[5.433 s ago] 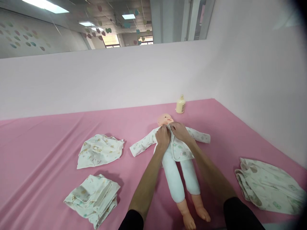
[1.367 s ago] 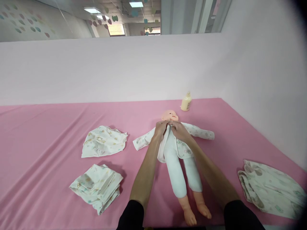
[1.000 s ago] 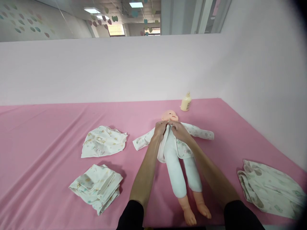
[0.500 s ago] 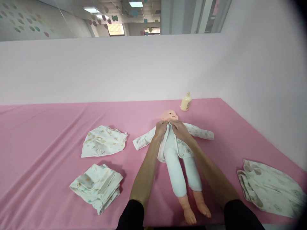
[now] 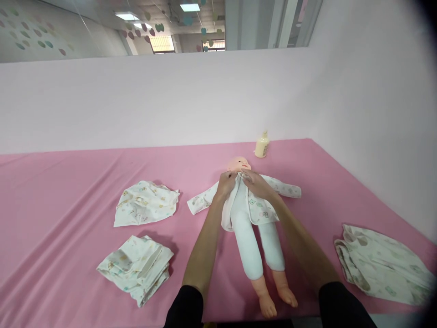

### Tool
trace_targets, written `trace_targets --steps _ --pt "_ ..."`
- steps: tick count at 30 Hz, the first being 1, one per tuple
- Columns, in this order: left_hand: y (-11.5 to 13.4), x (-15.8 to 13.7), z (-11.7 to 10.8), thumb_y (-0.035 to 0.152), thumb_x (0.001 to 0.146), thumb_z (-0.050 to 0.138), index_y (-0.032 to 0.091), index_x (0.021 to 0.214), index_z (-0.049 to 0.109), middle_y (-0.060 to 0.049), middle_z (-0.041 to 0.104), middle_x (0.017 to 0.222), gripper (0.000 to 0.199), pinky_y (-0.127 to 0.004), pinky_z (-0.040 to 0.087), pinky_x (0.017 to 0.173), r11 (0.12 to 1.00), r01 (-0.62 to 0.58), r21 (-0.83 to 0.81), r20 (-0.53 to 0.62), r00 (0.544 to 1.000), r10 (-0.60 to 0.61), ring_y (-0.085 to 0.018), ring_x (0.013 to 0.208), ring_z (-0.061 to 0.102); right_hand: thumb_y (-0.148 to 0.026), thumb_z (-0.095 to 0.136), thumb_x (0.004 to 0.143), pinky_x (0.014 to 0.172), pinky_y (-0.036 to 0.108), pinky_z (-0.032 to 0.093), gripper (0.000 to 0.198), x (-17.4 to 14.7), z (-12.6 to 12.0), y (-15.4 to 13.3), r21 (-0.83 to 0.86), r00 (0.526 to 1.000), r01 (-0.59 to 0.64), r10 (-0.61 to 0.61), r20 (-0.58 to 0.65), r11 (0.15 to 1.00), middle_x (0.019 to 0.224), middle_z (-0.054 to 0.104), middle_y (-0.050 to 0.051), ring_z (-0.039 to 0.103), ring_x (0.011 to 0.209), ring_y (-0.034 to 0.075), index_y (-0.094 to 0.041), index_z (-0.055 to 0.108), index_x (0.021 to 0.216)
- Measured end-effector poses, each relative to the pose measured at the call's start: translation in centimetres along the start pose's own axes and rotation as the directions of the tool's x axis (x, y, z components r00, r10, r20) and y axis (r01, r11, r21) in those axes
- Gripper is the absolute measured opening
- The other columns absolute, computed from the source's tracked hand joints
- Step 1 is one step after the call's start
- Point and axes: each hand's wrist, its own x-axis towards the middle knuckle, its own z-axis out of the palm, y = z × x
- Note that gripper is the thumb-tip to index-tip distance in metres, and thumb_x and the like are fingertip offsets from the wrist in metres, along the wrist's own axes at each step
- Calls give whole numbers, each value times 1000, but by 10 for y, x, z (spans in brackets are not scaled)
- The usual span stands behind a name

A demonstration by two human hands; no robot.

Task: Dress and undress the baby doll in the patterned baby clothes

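Presently, both hands are closed at the neckline of a printed white jacket (image 5: 262, 211). The left hand (image 5: 226, 183) has its fingers curled tightly on the collar edge; the right hand (image 5: 256, 183) pinches the fabric just beside it, though the exact piece between its fingertips is too small to tell. The jacket is on a doll (image 5: 247, 248), its sleeves spread wide and its front parted below the hands. The doll lies on its back on a pink sheet (image 5: 61, 191), feet toward the person. Beyond its head, a pale yellow bottle (image 5: 261, 146) stands upright. To the left lie a crumpled printed cloth (image 5: 146, 203) and, nearer, a folded stack (image 5: 136, 266); well apart at right lies a folded garment (image 5: 384, 264). A white wall (image 5: 153, 102) backs the sheet.
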Motion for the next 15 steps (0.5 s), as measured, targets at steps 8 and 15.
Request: trace_targets --steps 8,15 --pt "32 -27 -31 22 69 76 18 57 47 4 37 56 32 -26 17 54 878 -82 472 203 979 -18 -10 54 28 -32 59 86 87 37 44 23 -7 -9 -14 -227 981 -194 195 -19 954 115 64 13 59 106 27 -17 61 103" --pt "38 -37 -36 10 68 69 19 52 38 1 35 52 36 -28 24 63 777 -8 629 -48 998 50 -17 63 43 -14 46 81 66 31 33 11 -9 -16 -20 -244 971 -239 236 -40 940 76 61 3 53 72 19 -22 49 73"
